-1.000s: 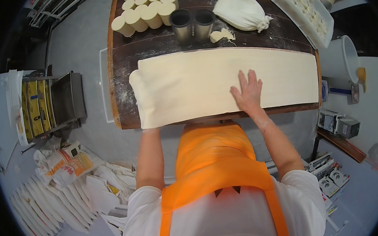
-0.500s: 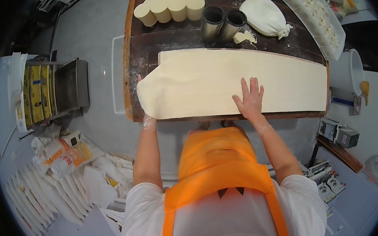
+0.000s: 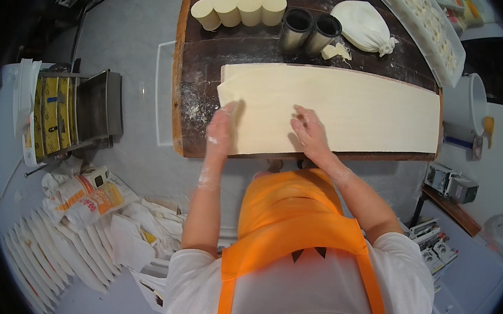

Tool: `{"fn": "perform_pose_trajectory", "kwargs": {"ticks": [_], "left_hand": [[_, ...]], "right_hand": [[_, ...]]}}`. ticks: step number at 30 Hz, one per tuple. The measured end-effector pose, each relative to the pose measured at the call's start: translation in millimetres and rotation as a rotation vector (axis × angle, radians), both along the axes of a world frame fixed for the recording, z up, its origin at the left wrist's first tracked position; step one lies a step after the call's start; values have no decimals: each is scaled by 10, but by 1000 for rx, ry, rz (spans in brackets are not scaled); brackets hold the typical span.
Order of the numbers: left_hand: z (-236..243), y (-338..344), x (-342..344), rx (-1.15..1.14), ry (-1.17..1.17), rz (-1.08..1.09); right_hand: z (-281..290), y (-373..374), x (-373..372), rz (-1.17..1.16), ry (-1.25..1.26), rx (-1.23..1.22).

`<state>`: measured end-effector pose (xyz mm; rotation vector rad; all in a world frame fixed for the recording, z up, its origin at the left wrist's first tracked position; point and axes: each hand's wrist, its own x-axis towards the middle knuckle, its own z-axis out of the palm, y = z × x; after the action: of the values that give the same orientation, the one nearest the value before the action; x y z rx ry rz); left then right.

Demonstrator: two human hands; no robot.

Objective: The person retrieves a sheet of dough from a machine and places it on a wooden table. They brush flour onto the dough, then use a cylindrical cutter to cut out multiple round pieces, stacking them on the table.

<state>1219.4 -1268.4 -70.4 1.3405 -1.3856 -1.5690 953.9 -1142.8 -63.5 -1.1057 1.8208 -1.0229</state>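
Observation:
A long pale sheet of dough (image 3: 366,112) lies across the front of the dark wooden table (image 3: 192,73). My left hand (image 3: 221,128), dusted white, is at the sheet's left end; its fingers are blurred, so I cannot tell whether they grip anything. My right hand (image 3: 310,131) is over the left-middle of the sheet, fingers loosely bent and apart, holding nothing. Behind the sheet stand two dark metal tubes (image 3: 296,29), with pale scraps (image 3: 335,51) beside them and a tied white cloth bag (image 3: 362,24) to their right.
Several pale cylinders (image 3: 238,7) stand at the table's back. A translucent tray (image 3: 431,36) lies along the right, above a white bucket (image 3: 466,110). A metal rack (image 3: 102,104) with yellow trays is off to the left; piled sacks (image 3: 64,248) lie lower left.
My left hand has come up from under the dough's left end, whose lobe no longer bulges out. My right hand has moved left and bent its fingers. The view has shifted.

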Motion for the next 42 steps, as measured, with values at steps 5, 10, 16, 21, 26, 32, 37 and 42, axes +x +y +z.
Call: {"fn": "perform_pose_trajectory", "kwargs": {"ticks": [5, 10, 16, 21, 26, 32, 37, 42], "left_hand": [[102, 157, -59, 57, -147, 6], [16, 118, 14, -390, -396, 45], [-7, 294, -92, -716, -705, -232], [-11, 579, -138, -661, -833, -384], [-118, 397, -131, -409, -472, -26], [-63, -109, 266, 224, 65, 511], [79, -41, 299, -125, -322, 260], [118, 275, -111, -582, -492, -140]], "right_hand": [[-10, -298, 372, 27, -256, 292], [4, -561, 542, 57, 12, 295], [-34, -798, 479, 209, 291, 301], [68, -861, 549, 294, 421, 287], [386, -906, 952, 274, -363, 6], [210, -861, 975, 473, 490, 9], [-266, -785, 933, 686, 864, -414], [-354, -840, 688, 316, 45, -151]]}}
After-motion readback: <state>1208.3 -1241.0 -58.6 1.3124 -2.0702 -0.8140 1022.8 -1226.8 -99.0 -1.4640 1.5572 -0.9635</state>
